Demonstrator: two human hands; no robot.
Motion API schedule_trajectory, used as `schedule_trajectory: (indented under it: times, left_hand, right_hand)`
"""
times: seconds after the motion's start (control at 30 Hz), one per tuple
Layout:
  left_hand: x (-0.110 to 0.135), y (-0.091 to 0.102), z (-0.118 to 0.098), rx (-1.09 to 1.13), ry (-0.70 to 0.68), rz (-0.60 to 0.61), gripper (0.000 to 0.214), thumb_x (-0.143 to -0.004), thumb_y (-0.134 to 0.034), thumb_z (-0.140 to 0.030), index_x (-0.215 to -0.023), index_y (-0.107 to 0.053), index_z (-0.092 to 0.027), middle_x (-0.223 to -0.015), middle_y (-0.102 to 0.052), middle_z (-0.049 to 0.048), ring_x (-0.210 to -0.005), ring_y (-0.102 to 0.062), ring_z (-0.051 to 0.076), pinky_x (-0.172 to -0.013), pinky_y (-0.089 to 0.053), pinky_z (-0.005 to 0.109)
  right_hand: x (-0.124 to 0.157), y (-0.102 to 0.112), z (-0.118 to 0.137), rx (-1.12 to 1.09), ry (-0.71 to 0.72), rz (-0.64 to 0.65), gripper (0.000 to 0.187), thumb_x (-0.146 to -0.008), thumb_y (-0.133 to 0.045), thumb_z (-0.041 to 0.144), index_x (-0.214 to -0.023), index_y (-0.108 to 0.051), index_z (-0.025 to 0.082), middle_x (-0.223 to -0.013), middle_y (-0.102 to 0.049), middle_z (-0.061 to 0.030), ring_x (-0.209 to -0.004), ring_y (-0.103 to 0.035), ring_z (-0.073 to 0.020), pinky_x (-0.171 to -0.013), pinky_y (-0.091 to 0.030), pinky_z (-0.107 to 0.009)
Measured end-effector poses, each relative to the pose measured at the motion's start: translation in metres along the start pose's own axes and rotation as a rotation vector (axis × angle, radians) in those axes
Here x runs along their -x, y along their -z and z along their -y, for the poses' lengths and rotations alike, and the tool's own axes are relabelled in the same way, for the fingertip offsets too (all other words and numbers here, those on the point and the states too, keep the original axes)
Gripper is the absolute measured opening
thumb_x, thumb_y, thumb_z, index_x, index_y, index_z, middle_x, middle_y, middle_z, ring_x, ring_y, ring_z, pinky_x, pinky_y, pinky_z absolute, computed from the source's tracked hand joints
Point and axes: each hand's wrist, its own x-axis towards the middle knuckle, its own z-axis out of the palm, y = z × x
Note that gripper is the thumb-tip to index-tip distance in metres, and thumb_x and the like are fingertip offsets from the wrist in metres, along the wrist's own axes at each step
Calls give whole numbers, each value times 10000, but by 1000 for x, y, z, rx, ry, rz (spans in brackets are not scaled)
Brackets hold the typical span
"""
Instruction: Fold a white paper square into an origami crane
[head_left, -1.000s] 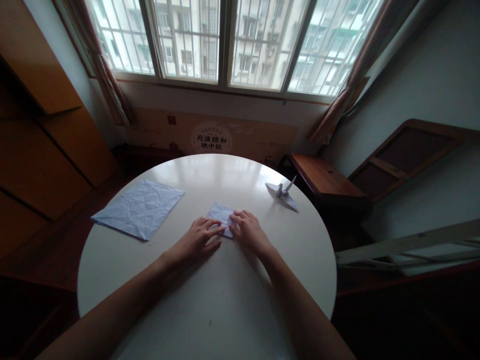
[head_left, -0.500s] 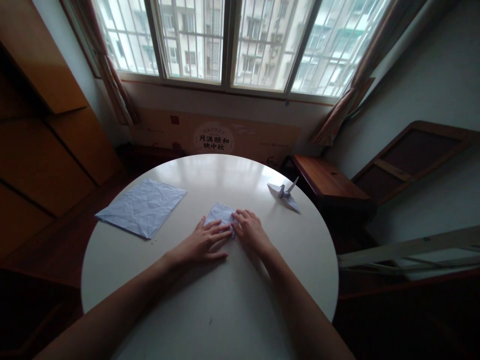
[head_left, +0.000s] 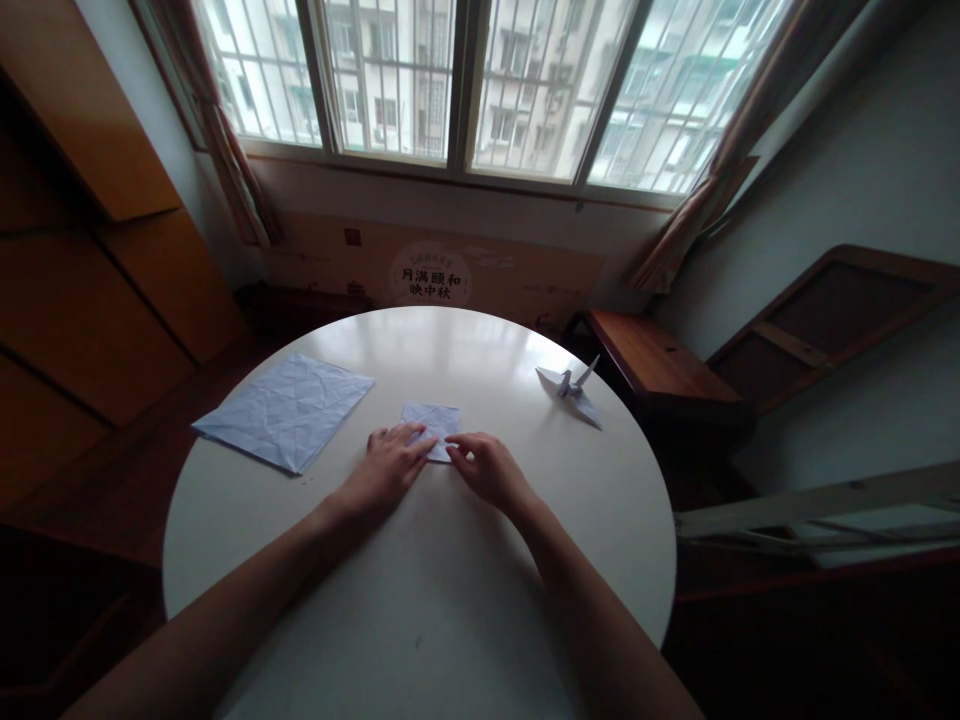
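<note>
A small folded square of pale paper (head_left: pixel 439 416) lies flat near the middle of the round white table (head_left: pixel 450 600), with creases across it. Resting on its left and lower part is my left hand (head_left: pixel 394 462), palm down with the fingers lying flat, covering that corner. My right hand (head_left: pixel 489 468) is at the paper's lower right edge, thumb and index finger pinched at that corner. Its other fingers are curled and partly hidden.
A larger creased sheet of paper (head_left: pixel 292 412) lies at the table's left. An origami crane (head_left: pixel 571 385) stands near the right rim. Beyond the table are a wooden bench (head_left: pixel 652 355), a cardboard panel with printed characters (head_left: pixel 510 270) and barred windows (head_left: pixel 397 80).
The small paper has turned so its edges run squarely to me. My left hand has shifted left with its fingers drawn closer; my right hand has gone from flat to pinching the edge.
</note>
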Motion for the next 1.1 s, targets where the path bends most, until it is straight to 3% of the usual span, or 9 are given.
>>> schedule_trajectory:
  times: [0.17, 0.23, 0.33, 0.53, 0.7, 0.8, 0.93, 1.1]
  left_hand:
    - [-1, -1, 4, 49, -49, 95, 401, -962, -424, -240, -1327, -529, -365, -1458, -463, 56, -1376, -359, 280, -1078, -271, 517]
    - [0, 0, 4, 80, -116, 160, 421, -953, -432, -222, -1331, -520, -385, -1489, -421, 39, -1399, -319, 289, -1096, -225, 557]
    - [1, 3, -1, 128, -195, 218, 377, -963, -436, -297, -1317, -528, -390, -1484, -427, 32, -1403, -315, 278, -1114, -154, 609]
    - [4, 13, -8, 106, -214, 167, 362, -904, -532, -469, -1233, -590, -327, -1461, -457, 51, -1398, -314, 317, -1116, -151, 642]
    - [3, 14, -2, -14, -76, 95, 429, -913, -485, -515, -1252, -575, -268, -1447, -465, 103, -1395, -297, 362, -1092, -130, 691]
    - [2, 9, -1, -49, -2, 83, 482, -912, -479, -511, -1294, -545, -223, -1447, -455, 142, -1390, -301, 368, -1095, -145, 681]
    - [3, 3, -4, 1, -42, 121, 508, -930, -457, -458, -1382, -458, -225, -1483, -403, 146, -1391, -312, 335, -1108, -189, 637]
    - [4, 5, -7, 33, -80, 143, 472, -946, -438, -397, -1402, -437, -272, -1499, -384, 128, -1396, -305, 330, -1097, -181, 655]
  right_hand:
    - [-3, -8, -12, -10, 44, -144, 236, -900, -540, 228, -1055, -717, 200, -1006, -677, -88, -953, -596, -196, -889, -453, -321]
    - [-3, -9, -16, 51, -32, -187, 271, -884, -550, 212, -1110, -696, 188, -1091, -647, -110, -1038, -558, -222, -941, -437, -356]
    - [-2, -7, -20, 143, -133, -132, 384, -865, -573, 241, -1238, -625, 167, -1164, -613, -130, -1095, -516, -254, -976, -416, -389]
    - [1, -3, -22, 187, -134, -28, 355, -864, -600, 289, -1212, -640, 227, -1180, -607, -97, -1130, -487, -251, -990, -389, -395]
    - [1, -4, -22, 174, -120, -49, 285, -875, -595, 262, -1147, -673, 236, -1145, -618, -90, -1096, -512, -228, -968, -400, -373]
    - [1, -5, -20, 167, -106, -47, 269, -870, -598, 233, -1125, -683, 235, -1128, -624, -87, -1077, -524, -223, -957, -409, -365]
    - [1, -5, -19, 154, -91, -45, 279, -860, -600, 229, -1126, -685, 222, -1142, -616, -97, -1082, -527, -230, -955, -417, -370]
    - [-2, -7, -21, 68, -116, -58, 467, -792, -580, 110, -1246, -612, 214, -1103, -662, -81, -1049, -555, -226, -946, -436, -369]
